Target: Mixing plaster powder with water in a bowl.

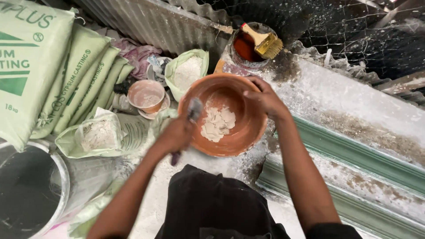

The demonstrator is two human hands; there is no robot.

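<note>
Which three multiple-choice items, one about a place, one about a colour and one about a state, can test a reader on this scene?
1. Where does the paintbrush lie?
A. across a tin of red liquid
B. on the floor
C. inside a sack

2. What colour is the large bowl?
A. blue
B. orange-brown
C. black

3. What does the right hand do?
A. hangs free
B. grips the bowl's rim
C. holds a cup

Answers:
1 A: the brush rests on the tin's rim.
2 B: its wall is orange-brown, with white powder inside.
3 B: its fingers curl over the rim, while the left hand holds a tool.
</note>
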